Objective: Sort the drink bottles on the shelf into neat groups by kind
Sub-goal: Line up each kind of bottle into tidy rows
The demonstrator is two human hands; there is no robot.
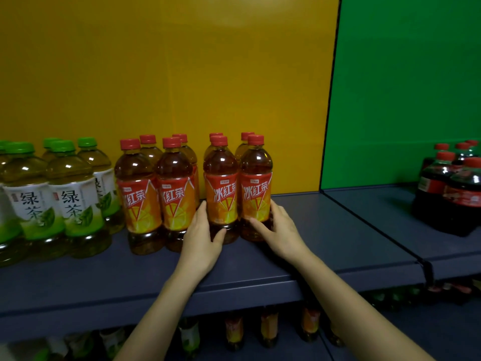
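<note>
The sorting looked mostly done. On the shelf (312, 259), the green tea bottles (75, 196) stood together at the left against the yellow back panel (182, 74). The cola bottles (442, 196) formed their own group well apart at the right, on the next shelf section in front of the green back panel (403, 87).

Between them, the iced red tea bottles were split into two clusters with a narrow gap. The left cluster (156, 196) stood just beside the green tea. The right cluster had two bottles in front and two behind. What was left, by my judgement, was closing that gap and squaring the rows.

Both hands were on the right cluster, apart from each other. The left hand (201, 238) gripped the base of the near-left bottle (221, 186), thumb in front and fingers round its left side. The right hand (282, 230) gripped the base of the near-right bottle (256, 186) the same way from the right.

Every bottle seen was upright and capped. The green-capped ones held pale yellow-green tea, the red-capped ones amber-brown tea, and the cola ones a near-black drink. All looked full to the shoulder. More bottles (234, 332) stood on a lower shelf, too dark to tell apart.
</note>
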